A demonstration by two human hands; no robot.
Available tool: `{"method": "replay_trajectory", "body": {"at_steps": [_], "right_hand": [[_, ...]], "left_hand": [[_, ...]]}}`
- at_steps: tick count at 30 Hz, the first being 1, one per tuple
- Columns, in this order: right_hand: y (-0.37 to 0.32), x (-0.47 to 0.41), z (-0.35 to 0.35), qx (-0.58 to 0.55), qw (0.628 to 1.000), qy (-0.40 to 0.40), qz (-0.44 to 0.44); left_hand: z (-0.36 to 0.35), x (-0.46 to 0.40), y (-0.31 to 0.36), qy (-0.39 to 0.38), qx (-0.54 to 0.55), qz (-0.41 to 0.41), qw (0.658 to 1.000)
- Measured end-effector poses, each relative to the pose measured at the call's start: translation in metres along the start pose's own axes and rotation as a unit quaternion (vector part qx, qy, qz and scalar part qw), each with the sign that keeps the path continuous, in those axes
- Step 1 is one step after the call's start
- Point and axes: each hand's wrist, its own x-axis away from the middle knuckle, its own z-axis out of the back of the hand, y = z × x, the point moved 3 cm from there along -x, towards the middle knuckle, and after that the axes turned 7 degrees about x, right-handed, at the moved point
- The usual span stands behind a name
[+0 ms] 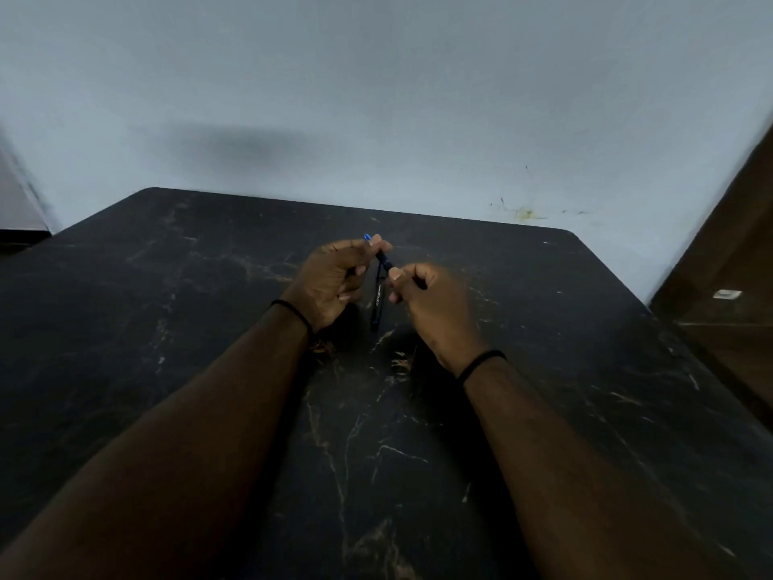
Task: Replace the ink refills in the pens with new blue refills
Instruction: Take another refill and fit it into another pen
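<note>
**Pen body being worked between both hands, mid refill swap**

Left hand [334, 278] pinches the upper end of a dark pen [384, 261] between thumb and fingertips; a blue tip [367, 236] pokes out just past those fingers. Right hand [422, 295] is curled round the lower end of the same pen. It's held above the bench [585, 370], tilted, blue end away from the person.

A 2nd dark pen-like piece [377, 305] with pale lettering sits between the 2 hands, roughly upright in the view. Can't tell if it lies on the bench or hangs from the held pen. Right hand is motion-blurred, so finger detail there is soft.

Judgement: looks like the twist or pull step on the barrel, either opening it or closing it over a refill. Can't tell which; no loose refill visible.

Next move calls for:
- counter-grip, hands turning opposite ways along the pen axis
- keep the pull straight so a thin refill doesn't bend
- keep track of the 2nd piece
</note>
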Motion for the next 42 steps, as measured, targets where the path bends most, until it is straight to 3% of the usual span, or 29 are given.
{"method": "replay_trajectory", "body": {"at_steps": [3,27,31,37,39,42], "right_hand": [[0.003,-0.001,0.0,-0.032,0.999,0.01,0.001],[-0.001,0.001,0.0,0.03,0.999,0.021,0.031],[0.001,0.0,-0.003,0.055,0.998,0.023,0.021],[0.002,0.001,0.0,0.078,0.996,0.031,0.02],[-0.002,0.003,0.005,0.073,0.995,0.063,0.025],[-0.011,0.007,0.017,0.029,0.986,0.162,0.024]], "left_hand": [[-0.001,0.002,0.001,-0.002,-0.004,0.003,1.0],[0.002,0.0,0.002,-0.011,-0.001,-0.004,1.0],[0.002,0.001,0.004,0.017,0.014,-0.019,1.0],[0.006,0.0,0.016,0.118,0.084,-0.056,0.988],[0.005,0.0,0.016,0.128,0.081,-0.06,0.987],[-0.001,-0.001,0.015,0.095,-0.017,-0.061,0.993]]}}
